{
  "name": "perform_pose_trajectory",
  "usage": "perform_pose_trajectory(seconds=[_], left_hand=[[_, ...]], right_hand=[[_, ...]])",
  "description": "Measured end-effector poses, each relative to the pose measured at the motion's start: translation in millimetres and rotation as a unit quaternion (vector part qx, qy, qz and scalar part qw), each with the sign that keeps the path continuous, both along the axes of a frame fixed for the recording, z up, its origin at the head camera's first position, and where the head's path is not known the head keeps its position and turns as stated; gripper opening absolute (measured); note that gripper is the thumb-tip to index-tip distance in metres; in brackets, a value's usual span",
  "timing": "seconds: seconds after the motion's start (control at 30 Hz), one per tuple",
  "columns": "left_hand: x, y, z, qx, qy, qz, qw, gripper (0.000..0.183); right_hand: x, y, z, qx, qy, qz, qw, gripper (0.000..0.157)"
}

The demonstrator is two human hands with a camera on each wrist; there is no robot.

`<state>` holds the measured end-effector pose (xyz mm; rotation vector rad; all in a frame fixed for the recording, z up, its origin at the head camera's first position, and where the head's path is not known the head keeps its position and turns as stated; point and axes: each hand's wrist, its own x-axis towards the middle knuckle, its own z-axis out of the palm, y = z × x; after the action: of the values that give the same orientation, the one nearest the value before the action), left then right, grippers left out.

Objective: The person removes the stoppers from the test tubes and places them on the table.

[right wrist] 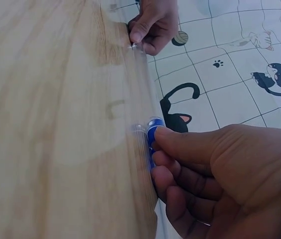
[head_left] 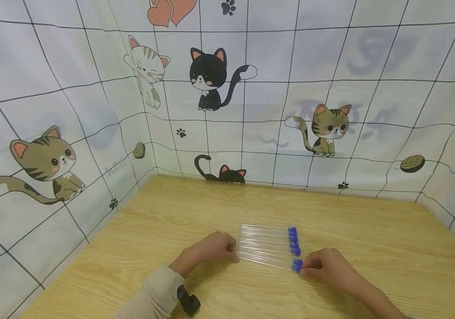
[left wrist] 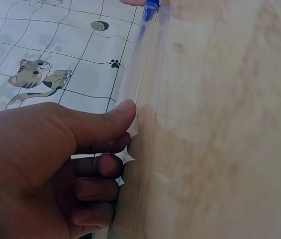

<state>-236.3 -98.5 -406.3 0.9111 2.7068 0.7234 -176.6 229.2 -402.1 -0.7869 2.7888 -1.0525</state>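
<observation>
Several clear test tubes (head_left: pixel 263 243) with blue caps lie side by side on the wooden table, caps to the right. The two nearest fan slightly away from the others at the cap end. My left hand (head_left: pixel 221 248) is at their rounded left ends, thumb and curled index finger on the end of the nearest tube. Beside the caps, my right hand (head_left: pixel 325 268) pinches the nearest blue cap (head_left: pixel 297 268) between thumb and fingertips. In the right wrist view, that cap (right wrist: pixel 153 125) shows under the thumb, and the left hand (right wrist: pixel 155 25) appears at the tube's far end.
The wooden table (head_left: pixel 195 199) reaches back to a white cloth backdrop (head_left: pixel 267 102) printed with a black grid and cartoon cats. Another sheet of the same cloth stands along the left side. A dark strap device (head_left: pixel 188 301) sits on the left wrist.
</observation>
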Motion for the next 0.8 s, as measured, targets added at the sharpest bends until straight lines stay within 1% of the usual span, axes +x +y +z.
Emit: perform_pose_trajectory(seconds=[0.17,0.33,0.43,0.53,0.67,0.73,0.8], left_hand=[[-2.2,-0.7,-1.1,0.023,-0.003,-0.011,0.9997,0.028],[-4.4,0.3,0.4,0.048,-0.004,-0.016,0.9987,0.028],[-5.1,1.4,2.3,0.071,-0.018,-0.010,0.9972,0.031],[-5.6,1.7,3.0,0.099,-0.034,-0.001,0.9945,0.035],[-6.8,1.2,2.5,0.145,-0.055,0.008,0.9879,0.035],[-7.5,0.9,2.3,0.174,-0.069,0.012,0.9822,0.032],[-8.3,0.5,2.3,0.207,-0.088,0.017,0.9742,0.028]], right_hand=[[0.5,-0.5,0.1,0.002,-0.002,-0.010,1.000,0.014],[1.3,-0.2,3.3,0.010,-0.009,-0.041,0.999,0.014],[2.1,0.0,7.2,0.005,-0.020,-0.056,0.998,0.016],[2.2,-0.1,10.6,-0.013,-0.023,-0.059,0.998,0.019],[1.6,-0.1,12.1,-0.034,-0.013,-0.059,0.998,0.020],[1.2,-0.2,11.7,-0.040,-0.002,-0.064,0.997,0.019],[0.7,0.0,11.3,-0.047,0.011,-0.070,0.996,0.019]])
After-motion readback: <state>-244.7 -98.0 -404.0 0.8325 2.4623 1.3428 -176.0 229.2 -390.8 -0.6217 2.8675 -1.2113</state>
